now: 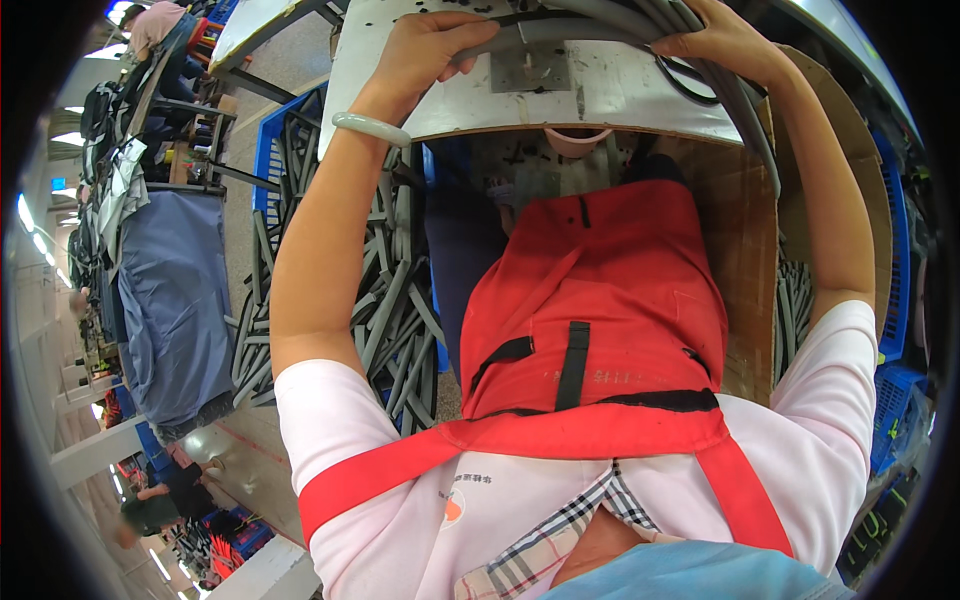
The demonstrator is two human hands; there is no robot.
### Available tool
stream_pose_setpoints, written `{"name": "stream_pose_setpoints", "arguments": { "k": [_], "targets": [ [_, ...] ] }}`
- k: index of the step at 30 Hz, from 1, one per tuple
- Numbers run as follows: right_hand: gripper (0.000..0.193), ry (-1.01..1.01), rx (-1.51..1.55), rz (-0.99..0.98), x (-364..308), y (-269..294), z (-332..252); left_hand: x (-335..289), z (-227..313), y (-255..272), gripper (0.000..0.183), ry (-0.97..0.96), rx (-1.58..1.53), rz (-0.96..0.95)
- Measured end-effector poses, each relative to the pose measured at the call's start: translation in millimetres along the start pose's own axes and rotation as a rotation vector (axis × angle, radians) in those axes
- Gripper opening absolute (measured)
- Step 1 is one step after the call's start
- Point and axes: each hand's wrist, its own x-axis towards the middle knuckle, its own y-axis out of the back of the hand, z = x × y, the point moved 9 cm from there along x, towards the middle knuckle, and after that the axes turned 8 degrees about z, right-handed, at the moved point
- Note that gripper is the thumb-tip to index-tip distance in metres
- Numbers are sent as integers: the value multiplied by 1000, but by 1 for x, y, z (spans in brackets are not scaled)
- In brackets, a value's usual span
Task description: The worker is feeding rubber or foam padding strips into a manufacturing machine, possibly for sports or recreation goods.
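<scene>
My left hand (428, 52) is closed on the left end of a grey tube (560, 30) over the worktable. A pale bangle (371, 129) circles that wrist. My right hand (728, 45) is closed around a bundle of long grey tubes (742, 115), its thumb lying across them. From there the bundle bends down over the table's right edge. A thin black loop (688, 88) hangs beside the right hand. The tops of both hands come close to the picture's upper rim, so some of the fingers are hidden.
Dark scraps lie on the white worktable (450, 108). A blue crate (268, 160) heaped with short grey pieces (392, 300) stands to my left. On my right are a cardboard box (750, 270) and blue crates (897, 400). A pink bowl (575, 142) sits beneath the table; people work far left.
</scene>
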Motion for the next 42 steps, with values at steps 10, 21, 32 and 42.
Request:
{"name": "stream_pose_setpoints", "arguments": {
  "k": [10, 21, 32, 42],
  "targets": [
    [48, -5, 134, -13, 25, -6, 13, 21, -2, -3, 22, 90, -30, 27],
    [46, -43, 250, 34, 11, 3, 3, 28, -7, -2, 20, 75, -156, 4],
    [40, 380, 582, -160, 19, -5, -16, 23, -15, 13, 28, -27, -41, 13],
    [41, 63, 305, 9, 25, 2, 25, 22, -11, 11, 28, 5, -47, -21]
  ]
}}
